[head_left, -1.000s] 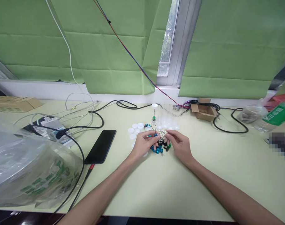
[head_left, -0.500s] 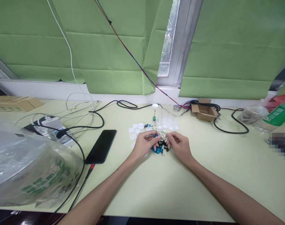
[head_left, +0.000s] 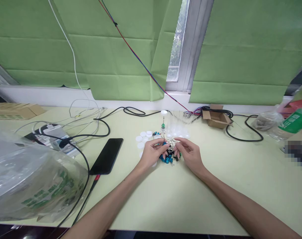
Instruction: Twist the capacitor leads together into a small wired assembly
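Note:
Over a small pile of parts, my left hand (head_left: 152, 152) is closed in a pinch on a thin metal pin with a blue part (head_left: 165, 143). My right hand (head_left: 188, 151) is closed beside it at the pin's right end, thumb and forefinger together. What exactly sits in its fingertips is too small to make out. Beneath both hands lie shiny blue parts (head_left: 167, 160) and several black ones, partly covered by my fingers. A thin needle-like stem with a green part (head_left: 163, 125) rises just behind my left hand.
White round caps (head_left: 140, 139) lie left of the pile, clear plastic tubes (head_left: 179, 127) behind it. A black phone (head_left: 107, 156) and a large plastic bag (head_left: 41, 179) are on the left. An open cardboard box (head_left: 216, 119) and black cables (head_left: 250, 139) lie at the back right.
My right hand's fingertips have shifted slightly left and up toward the left hand, and a bit of green now shows beneath them. My left hand keeps its pinch.

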### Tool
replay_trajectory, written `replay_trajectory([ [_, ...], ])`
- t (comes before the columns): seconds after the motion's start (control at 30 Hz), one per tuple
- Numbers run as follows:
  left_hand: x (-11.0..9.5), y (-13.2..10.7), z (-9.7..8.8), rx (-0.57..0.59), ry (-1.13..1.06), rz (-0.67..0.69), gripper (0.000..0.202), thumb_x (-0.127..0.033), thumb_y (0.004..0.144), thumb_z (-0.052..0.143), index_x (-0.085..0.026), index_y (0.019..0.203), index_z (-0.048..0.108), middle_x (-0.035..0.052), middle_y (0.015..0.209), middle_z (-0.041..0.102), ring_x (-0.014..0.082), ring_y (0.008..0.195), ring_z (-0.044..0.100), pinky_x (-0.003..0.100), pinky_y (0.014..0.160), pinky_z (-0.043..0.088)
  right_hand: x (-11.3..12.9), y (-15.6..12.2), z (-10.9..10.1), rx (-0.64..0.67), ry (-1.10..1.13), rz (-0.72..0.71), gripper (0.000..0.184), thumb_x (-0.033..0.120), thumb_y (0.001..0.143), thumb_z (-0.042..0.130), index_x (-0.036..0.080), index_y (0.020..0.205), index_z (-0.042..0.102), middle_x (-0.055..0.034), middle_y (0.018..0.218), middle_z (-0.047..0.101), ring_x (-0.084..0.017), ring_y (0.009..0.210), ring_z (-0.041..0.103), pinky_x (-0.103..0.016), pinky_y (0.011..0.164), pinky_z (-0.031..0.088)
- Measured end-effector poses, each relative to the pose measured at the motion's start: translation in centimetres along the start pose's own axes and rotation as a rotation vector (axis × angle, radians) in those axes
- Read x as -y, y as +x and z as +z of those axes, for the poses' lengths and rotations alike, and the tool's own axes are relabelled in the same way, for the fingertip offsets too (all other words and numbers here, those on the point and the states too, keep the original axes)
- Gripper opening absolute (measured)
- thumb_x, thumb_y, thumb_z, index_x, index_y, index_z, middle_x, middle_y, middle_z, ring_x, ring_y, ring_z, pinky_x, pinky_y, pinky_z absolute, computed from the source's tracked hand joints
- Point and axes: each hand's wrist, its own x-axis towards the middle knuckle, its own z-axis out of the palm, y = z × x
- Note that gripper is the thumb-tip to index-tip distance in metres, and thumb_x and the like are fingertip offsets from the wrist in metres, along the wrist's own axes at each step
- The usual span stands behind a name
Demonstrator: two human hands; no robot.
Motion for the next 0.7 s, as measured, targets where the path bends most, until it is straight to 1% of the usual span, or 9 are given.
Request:
replay_trajectory([
  [0.1, -0.07, 0.04, -0.04, -0.015, -0.032, -0.019, 0.026, -0.036, 0.072, 0.075, -0.014, 0.083, 0.067, -0.0007, 0.056, 0.059, 0.0115, 0.048, 0.052, 0.026, 0.053, 0.044, 0.02, 0.21, -0.12, 0.040, 0.044, 0.011, 0.026, 0.035, 0.087, 0.064, 0.021, 0.110, 0.068, -0.0024, 0.079, 0.068, -0.015, 0.063, 0.062, -0.030, 0.058, 0.053],
  [0.27, -0.40, -0.06, 0.00, -0.034, -0.071, -0.038, 0.023, -0.034, 0.072, 0.076, -0.014, 0.081, 0.067, -0.0006, 0.056, 0.059, 0.0106, 0.048, 0.052, 0.025, 0.054, 0.043, -0.41, 0.64, -0.28, 0.042, 0.153, 0.078, 0.020, 0.033, 0.082, 0.071, 0.022, 0.098, 0.074, -0.0032, 0.085, 0.072, -0.016, 0.070, 0.064, -0.031, 0.067, 0.055],
  [0.47, -0.31, -0.06, -0.02, -0.011, -0.082, -0.041, 0.025, -0.034, 0.072, 0.076, -0.014, 0.083, 0.067, -0.0003, 0.056, 0.059, 0.0107, 0.049, 0.053, 0.025, 0.053, 0.043, -0.60, 0.59, -0.25, 0.055, 0.317, 0.196, 0.019, 0.031, 0.076, 0.077, 0.021, 0.093, 0.076, -0.0042, 0.082, 0.076, -0.016, 0.073, 0.069, -0.027, 0.068, 0.055],
  [0.57, -0.25, -0.04, -0.02, -0.005, -0.080, -0.057, 0.026, -0.035, 0.072, 0.076, -0.014, 0.084, 0.067, -0.0002, 0.056, 0.060, 0.0110, 0.048, 0.053, 0.025, 0.053, 0.043, -0.42, 0.51, -0.18, 0.040, 0.390, 0.265, 0.021, 0.031, 0.073, 0.080, 0.020, 0.090, 0.076, -0.0046, 0.081, 0.076, -0.016, 0.075, 0.071, -0.025, 0.067, 0.056],
  [0.7, -0.29, -0.07, 0.03, 0.007, -0.071, -0.065, 0.027, -0.035, 0.072, 0.076, -0.014, 0.084, 0.066, -0.0003, 0.056, 0.059, 0.0108, 0.048, 0.053, 0.025, 0.053, 0.043, -0.07, 0.50, -0.08, 0.024, 0.427, 0.306, 0.023, 0.031, 0.068, 0.083, 0.019, 0.087, 0.076, -0.0044, 0.077, 0.075, -0.016, 0.069, 0.071, -0.024, 0.062, 0.055],
])
